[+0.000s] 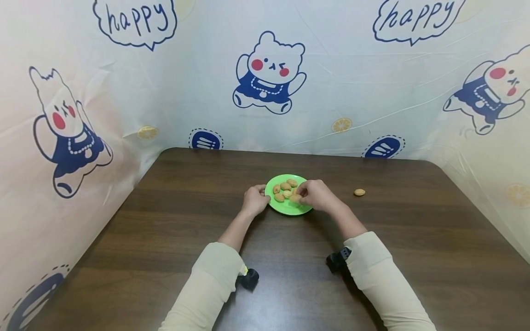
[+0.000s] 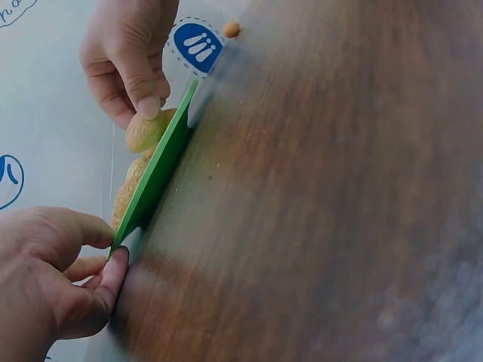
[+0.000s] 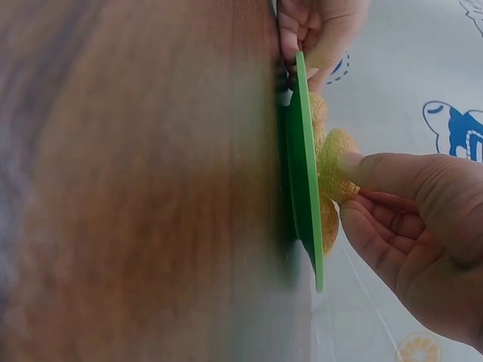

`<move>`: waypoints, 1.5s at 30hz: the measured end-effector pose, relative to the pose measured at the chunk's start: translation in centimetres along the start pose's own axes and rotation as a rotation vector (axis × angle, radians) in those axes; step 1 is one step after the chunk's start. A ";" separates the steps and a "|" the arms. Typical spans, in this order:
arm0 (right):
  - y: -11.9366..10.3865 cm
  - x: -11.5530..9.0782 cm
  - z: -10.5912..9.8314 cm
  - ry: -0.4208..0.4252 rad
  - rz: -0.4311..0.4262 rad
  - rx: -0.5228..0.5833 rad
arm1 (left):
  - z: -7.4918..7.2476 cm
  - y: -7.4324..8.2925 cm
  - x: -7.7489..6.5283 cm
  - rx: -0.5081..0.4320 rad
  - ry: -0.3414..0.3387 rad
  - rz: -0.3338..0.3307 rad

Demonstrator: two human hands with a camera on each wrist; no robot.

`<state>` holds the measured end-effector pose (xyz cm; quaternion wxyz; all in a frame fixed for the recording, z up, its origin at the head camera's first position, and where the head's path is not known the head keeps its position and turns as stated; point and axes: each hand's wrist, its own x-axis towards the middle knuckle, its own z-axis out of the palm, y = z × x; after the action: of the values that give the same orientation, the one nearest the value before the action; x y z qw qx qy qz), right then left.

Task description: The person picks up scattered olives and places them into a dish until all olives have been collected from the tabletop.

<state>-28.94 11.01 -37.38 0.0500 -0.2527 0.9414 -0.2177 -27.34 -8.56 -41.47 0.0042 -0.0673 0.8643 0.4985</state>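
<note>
A green plate (image 1: 290, 210) sits on the brown table and carries several tan, oval nuts with rough, pitted shells, such as the nut near its middle (image 1: 285, 186). At the plate's left edge, my left hand (image 1: 255, 201) pinches the rim between thumb and fingers. My right hand (image 1: 318, 195) is over the plate's right side, with thumb and fingers pinching one nut (image 3: 337, 164). In the right wrist view this nut stands tilted, close against the other nuts on the plate.
One loose nut (image 1: 359, 192) lies on the table (image 1: 186, 220) to the right of the plate. A pale cloth printed with cartoon bears (image 1: 269, 76) hangs along the back and sides of the table. Small black cameras (image 1: 250, 279) are strapped at both wrists.
</note>
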 end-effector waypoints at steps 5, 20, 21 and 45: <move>-0.2 0.1 0.1 -0.019 -0.001 -0.014 | 0.1 -0.1 0.2 0.005 0.003 0.000; -0.3 0.0 0.3 -0.053 -0.009 -0.030 | 0.1 0.1 0.2 0.012 0.014 -0.010; -0.3 0.0 0.3 -0.057 -0.007 -0.030 | 0.2 0.0 0.3 0.010 0.014 -0.010; 0.1 -0.5 -0.3 -0.026 -0.027 -0.016 | 0.2 -0.1 0.1 0.003 0.006 -0.009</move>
<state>-28.55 11.43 -37.18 0.0570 -0.2686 0.9389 -0.2074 -27.49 -8.49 -41.64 0.0040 -0.0729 0.8648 0.4967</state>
